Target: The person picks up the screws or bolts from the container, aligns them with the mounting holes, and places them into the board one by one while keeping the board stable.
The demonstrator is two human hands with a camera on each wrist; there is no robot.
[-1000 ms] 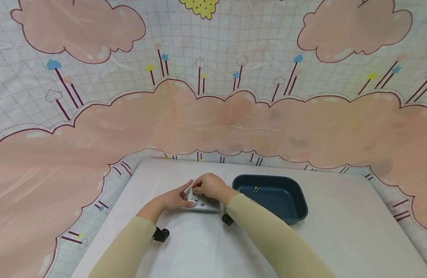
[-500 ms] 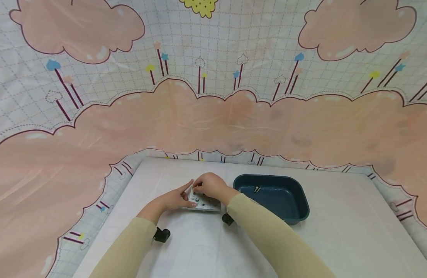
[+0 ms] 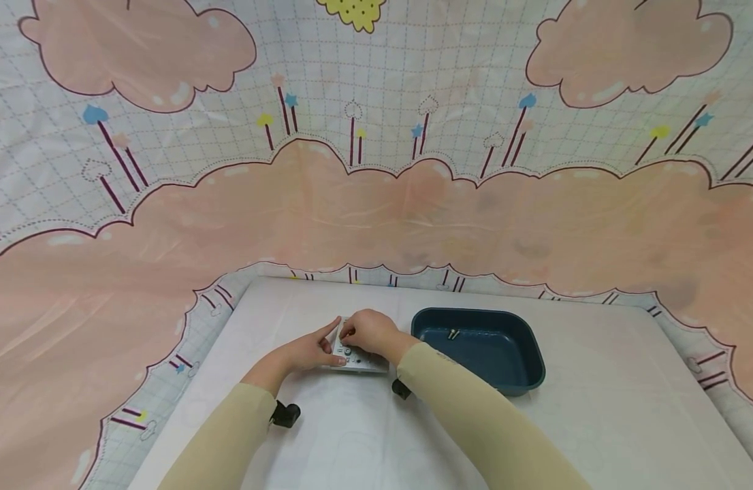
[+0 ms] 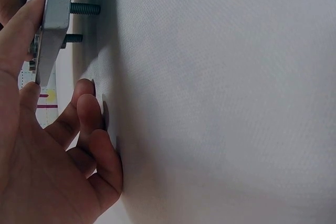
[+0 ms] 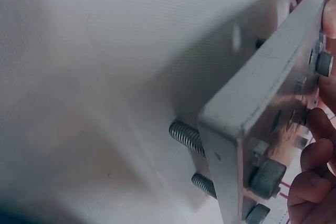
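Cloud-printed fabric [image 3: 376,218] rises behind the white surface [image 3: 628,395]. Toward its far edge, I see the left hand [image 3: 303,351] gripping a bolted metal plate [image 3: 359,363]; the right hand [image 3: 374,332] bends its fingers at the plate's top, whether pinching I cannot tell. Nearer the right edge sits a blue tray [image 3: 495,357].

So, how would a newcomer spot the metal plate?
On the white table, just left of the dark blue tray, the left hand holds the metal plate, with the right hand above it. It is the flat slab with threaded bolts jutting out underneath, unlike the hollow tray.
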